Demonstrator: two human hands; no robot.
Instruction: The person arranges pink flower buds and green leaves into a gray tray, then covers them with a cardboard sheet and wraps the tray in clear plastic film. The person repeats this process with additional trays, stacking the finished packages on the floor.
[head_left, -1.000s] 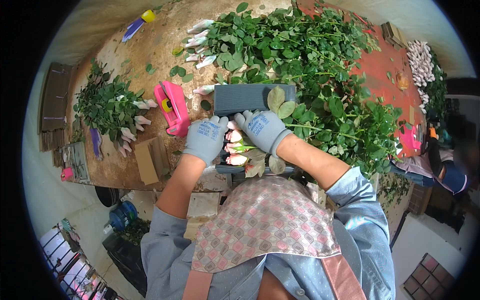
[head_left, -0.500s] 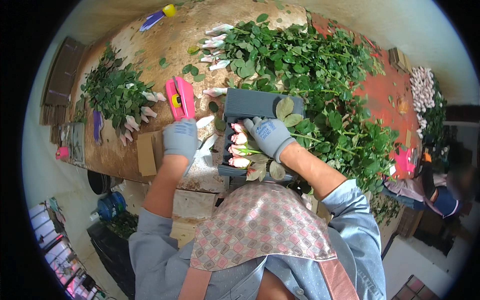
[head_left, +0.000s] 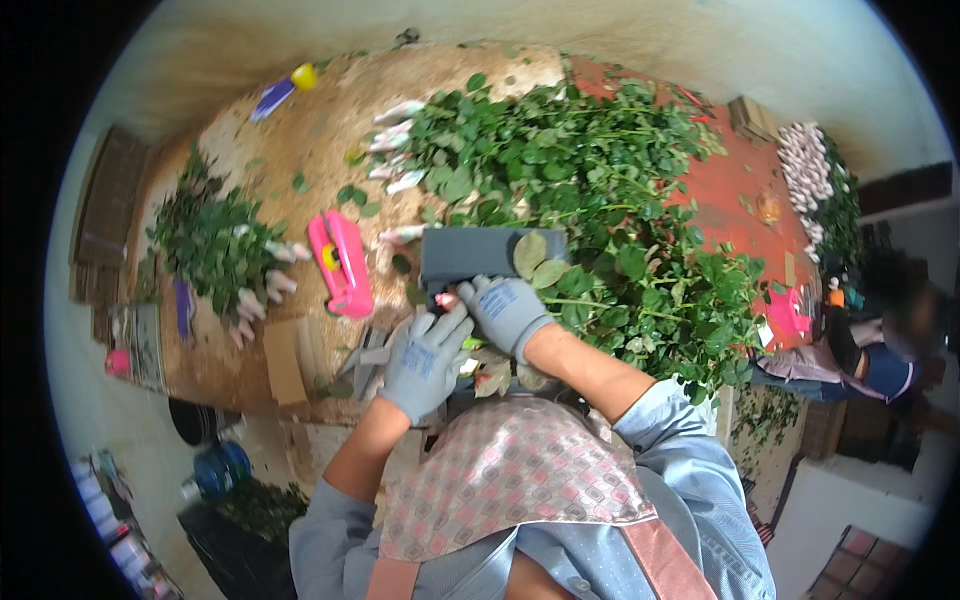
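Grey knit gloves cover both my hands. My left hand (head_left: 425,362) lies over the row of pink roses, its fingers stretched toward my other hand. My right hand (head_left: 508,312) rests on the blooms from the right, fingers extended along the dark grey ridged holder (head_left: 480,253). Between the fingertips a pink rose bloom (head_left: 446,299) peeks out; most other blooms are hidden under the gloves. Beside my left hand lie pale grey-white sheet pieces (head_left: 372,357). A bright pink stapler (head_left: 345,268) lies on the table to the left, with no hand on it.
Leafy rose stems (head_left: 600,210) cover the right and far side, with wrapped blooms (head_left: 395,135) at their left end. Another wrapped bunch (head_left: 225,250) lies left. A cardboard piece (head_left: 285,362) stands at the near edge. A co-worker (head_left: 865,355) is at far right.
My left hand has moved from beside the stapler rightward onto the roses. The stapler sits slightly turned and nearer. My right hand stays by the holder; the whole view has shifted.
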